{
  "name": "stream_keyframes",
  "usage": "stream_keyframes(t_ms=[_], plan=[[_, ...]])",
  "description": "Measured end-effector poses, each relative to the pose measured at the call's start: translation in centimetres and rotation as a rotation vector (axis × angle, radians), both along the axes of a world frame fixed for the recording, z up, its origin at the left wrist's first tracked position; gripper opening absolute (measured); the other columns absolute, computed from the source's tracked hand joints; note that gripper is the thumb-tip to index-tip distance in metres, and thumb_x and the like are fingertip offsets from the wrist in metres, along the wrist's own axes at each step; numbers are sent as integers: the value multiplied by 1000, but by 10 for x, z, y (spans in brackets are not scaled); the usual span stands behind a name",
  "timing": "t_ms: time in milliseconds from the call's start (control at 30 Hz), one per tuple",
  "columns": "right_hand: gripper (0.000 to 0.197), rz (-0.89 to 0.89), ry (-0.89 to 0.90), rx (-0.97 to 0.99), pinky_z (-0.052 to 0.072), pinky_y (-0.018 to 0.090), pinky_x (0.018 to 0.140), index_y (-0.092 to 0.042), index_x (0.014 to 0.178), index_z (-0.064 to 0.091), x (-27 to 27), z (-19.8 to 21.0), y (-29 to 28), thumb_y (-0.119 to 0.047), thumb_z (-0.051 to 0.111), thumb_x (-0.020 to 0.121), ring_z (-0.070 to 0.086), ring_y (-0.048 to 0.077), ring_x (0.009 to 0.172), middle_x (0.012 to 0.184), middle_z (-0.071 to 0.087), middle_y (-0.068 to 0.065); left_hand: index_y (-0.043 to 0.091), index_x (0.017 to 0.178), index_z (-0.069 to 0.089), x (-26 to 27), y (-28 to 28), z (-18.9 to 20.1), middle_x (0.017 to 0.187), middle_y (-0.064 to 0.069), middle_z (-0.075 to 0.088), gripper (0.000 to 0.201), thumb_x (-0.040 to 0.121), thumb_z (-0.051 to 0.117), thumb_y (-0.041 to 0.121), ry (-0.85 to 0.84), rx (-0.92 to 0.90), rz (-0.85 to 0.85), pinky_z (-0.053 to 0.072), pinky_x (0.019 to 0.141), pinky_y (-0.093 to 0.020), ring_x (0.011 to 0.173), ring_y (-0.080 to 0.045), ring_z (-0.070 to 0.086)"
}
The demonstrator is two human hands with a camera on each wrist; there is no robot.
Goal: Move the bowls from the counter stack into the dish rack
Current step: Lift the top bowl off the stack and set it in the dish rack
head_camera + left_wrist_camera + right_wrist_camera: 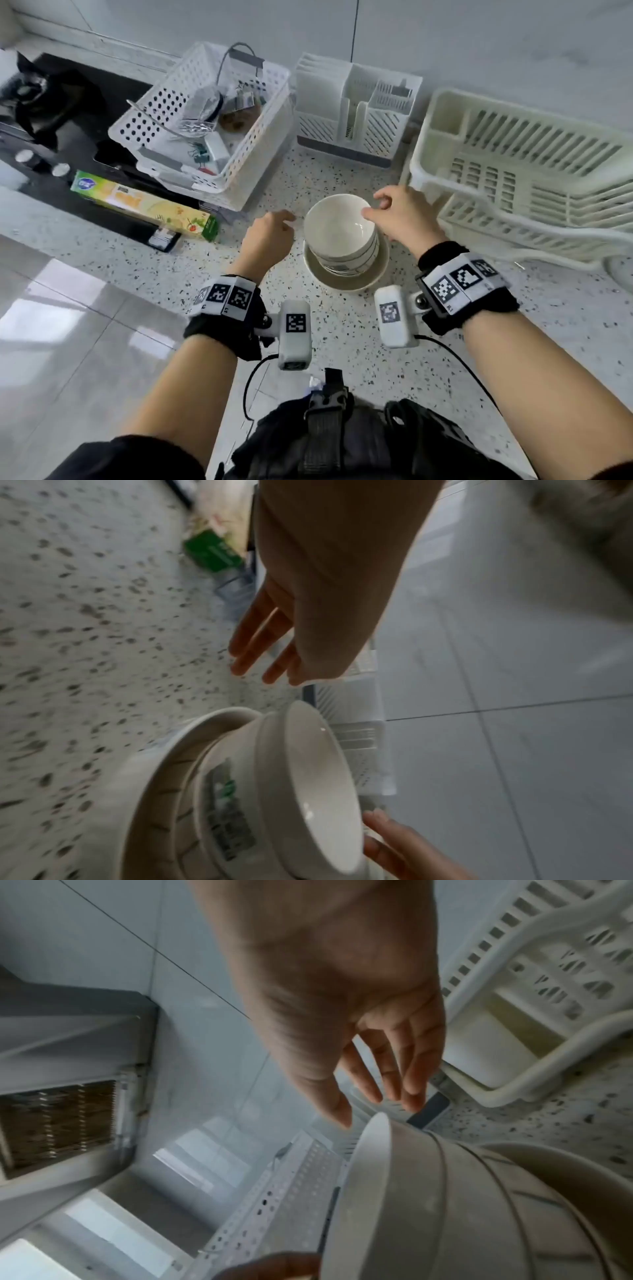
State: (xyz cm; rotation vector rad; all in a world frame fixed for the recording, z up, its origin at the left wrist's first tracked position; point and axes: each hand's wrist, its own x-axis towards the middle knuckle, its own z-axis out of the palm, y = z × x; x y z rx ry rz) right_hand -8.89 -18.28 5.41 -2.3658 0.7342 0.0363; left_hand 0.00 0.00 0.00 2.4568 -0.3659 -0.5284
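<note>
Between the two hands a stack of bowls [342, 236] stands on the worktop [342, 342], nested in a wider dish [346, 277]. The left hand [269, 236] and right hand [400, 216] flank it with fingers loosely spread, gripping nothing, probably poised to lift the top bowl. Just beyond the right hand the dish rack [513, 178] holds no bowls yet, close enough for a short carry. Beyond the left hand a perforated basket [205, 130] holds assorted clutter.
</note>
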Motion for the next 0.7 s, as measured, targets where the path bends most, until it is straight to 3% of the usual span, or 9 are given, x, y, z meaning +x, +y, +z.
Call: stream_keyframes(t_ms=[100,200,267,367,433,600,700], plan=[[44,-3,65,26,57,48,82,-9,117,62,5,-6,2,-27,69,78,67,33,91,110,68,14,17,118,60,2,0,-16,107,-13,70,35,87,45,9,205,-26,1,59,78,-42,85,-30,71],[24,20,76,9,58,49,72,-3,97,67,6,-13,7,-15,68,77,68,35,78,91,71,18,13,118,60,-2,-4,-26,97,-10,68,32,89,46,9,354,-78,2,58,67,-37,77,-26,69],[16,26,54,-28,58,41,70,-1,91,68,10,-18,7,-5,62,77,67,35,77,87,71,19,12,118,60,-2,-6,-30,94,-10,66,30,91,47,10,386,-124,15,57,60,-32,71,-23,67],[24,18,40,-46,47,24,58,1,94,69,11,-23,8,5,55,76,63,32,77,87,69,18,13,117,62,-4,-7,-36,91,-9,67,30,91,46,12,384,-158,24,55,54,-26,68,-21,68],[27,2,17,-33,41,23,60,2,98,69,11,-27,8,7,54,76,58,30,80,90,68,20,14,118,62,-5,-8,-37,89,-10,68,32,91,43,10,391,-176,16,56,52,-24,69,-22,69],[27,-31,-57,35,48,35,65,7,97,68,9,-29,8,8,52,75,53,28,70,93,70,26,14,119,61,-5,-7,-41,86,-10,69,31,94,43,10,399,-202,23,56,48,-22,70,-26,70],[29,-80,-113,82,53,37,77,3,102,69,4,-24,9,6,55,77,64,34,87,103,71,22,14,119,60,-9,-7,-40,86,-10,69,31,94,43,11,381,-210,15,57,51,-24,67,-24,69]])
